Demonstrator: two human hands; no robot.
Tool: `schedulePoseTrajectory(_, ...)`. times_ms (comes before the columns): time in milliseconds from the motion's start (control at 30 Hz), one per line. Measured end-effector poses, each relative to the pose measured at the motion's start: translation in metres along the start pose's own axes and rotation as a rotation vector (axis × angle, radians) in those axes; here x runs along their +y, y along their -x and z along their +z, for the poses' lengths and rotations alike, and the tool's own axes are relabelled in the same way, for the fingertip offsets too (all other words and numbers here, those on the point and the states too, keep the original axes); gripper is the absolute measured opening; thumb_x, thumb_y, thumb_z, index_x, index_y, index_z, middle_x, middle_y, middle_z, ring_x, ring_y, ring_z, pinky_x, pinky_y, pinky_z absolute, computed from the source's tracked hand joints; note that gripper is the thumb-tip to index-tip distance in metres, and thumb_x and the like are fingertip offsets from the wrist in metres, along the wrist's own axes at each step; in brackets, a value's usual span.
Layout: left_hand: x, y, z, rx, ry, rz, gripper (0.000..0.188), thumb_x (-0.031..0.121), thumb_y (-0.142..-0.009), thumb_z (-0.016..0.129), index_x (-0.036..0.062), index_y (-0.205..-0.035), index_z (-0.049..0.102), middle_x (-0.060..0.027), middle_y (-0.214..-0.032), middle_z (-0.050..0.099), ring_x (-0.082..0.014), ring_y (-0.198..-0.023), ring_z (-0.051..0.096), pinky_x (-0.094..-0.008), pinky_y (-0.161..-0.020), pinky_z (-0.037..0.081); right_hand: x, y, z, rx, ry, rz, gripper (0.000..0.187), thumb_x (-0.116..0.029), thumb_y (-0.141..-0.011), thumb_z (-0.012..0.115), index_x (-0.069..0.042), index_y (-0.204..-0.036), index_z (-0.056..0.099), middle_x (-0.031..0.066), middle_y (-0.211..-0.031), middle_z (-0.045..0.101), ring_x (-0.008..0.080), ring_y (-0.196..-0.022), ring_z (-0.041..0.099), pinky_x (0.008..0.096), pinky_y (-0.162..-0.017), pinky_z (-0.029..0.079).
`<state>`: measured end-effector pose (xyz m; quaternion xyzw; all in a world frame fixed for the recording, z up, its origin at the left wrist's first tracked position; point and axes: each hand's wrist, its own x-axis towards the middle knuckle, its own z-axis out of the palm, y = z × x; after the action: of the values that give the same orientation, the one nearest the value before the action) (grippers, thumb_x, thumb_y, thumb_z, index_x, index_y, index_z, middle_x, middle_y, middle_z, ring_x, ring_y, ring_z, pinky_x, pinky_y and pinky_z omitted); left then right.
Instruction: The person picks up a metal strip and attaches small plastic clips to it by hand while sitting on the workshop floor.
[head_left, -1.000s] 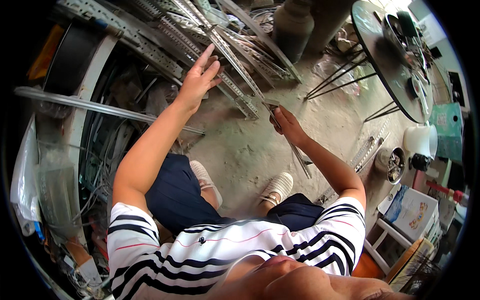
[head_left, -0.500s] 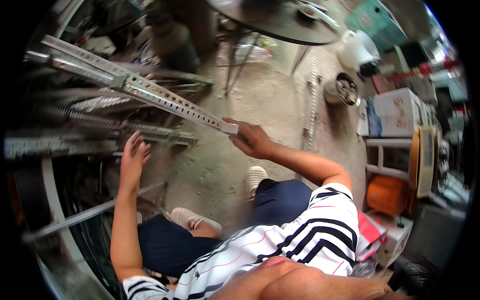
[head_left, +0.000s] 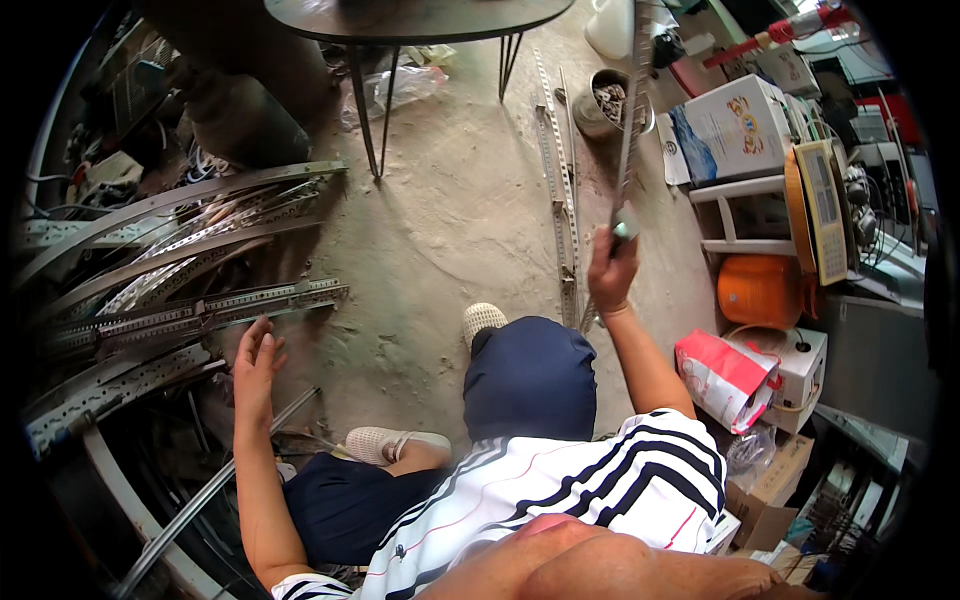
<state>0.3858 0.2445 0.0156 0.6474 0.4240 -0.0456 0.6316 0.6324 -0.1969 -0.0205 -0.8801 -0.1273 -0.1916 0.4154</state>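
Observation:
My right hand (head_left: 613,275) is closed round the near end of a long perforated metal rail (head_left: 631,150). The rail stretches away from me past the tin of scraps, and its far end runs out at the top of the view. My left hand (head_left: 258,362) is empty, fingers loosely apart, close to the near side of a pile of slotted metal rails (head_left: 270,301) on the left. Other perforated rails (head_left: 556,190) lie lengthwise on the concrete floor, left of my right hand.
Ahead stands a round table (head_left: 430,28) on thin metal legs. At the right are a metal tin of scraps (head_left: 600,108), a white carton (head_left: 735,128), an orange container (head_left: 758,291) and a red-and-white bag (head_left: 722,375). Curved metal strips (head_left: 190,190) reach in from the left.
My right hand has swung the rail from the left over to the right, and it now points away from me. My left hand has moved slightly, staying near the rail pile.

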Motion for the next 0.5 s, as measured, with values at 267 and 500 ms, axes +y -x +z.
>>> schedulePoseTrajectory(267,-0.015,0.003,0.004,-0.112,-0.029,-0.059,0.047,0.034,-0.097,0.053,0.0104,-0.137,0.046,-0.0072,-0.141,0.045,-0.0235,-0.122,0.049,-0.0369,-0.101,0.039,0.090,0.008,-0.019,0.024,0.298,0.229,0.032,-0.031,-0.093,0.057,-0.002,-0.107,0.056,0.0197,-0.079,0.062,0.0383,-0.069,0.061,0.0445,-0.063,0.047)
schedulePoseTrajectory(500,-0.022,-0.001,0.001,-0.134,-0.044,-0.147,0.050,0.038,-0.096,0.054,0.0112,-0.137,0.046,-0.0060,-0.140,0.046,-0.0227,-0.123,0.049,-0.0371,-0.101,0.039,0.128,0.086,0.001,-0.199,0.383,0.448,0.037,-0.038,-0.092,0.055,-0.004,-0.106,0.057,0.0240,-0.085,0.064,0.0432,-0.077,0.061,0.0494,-0.067,0.047)
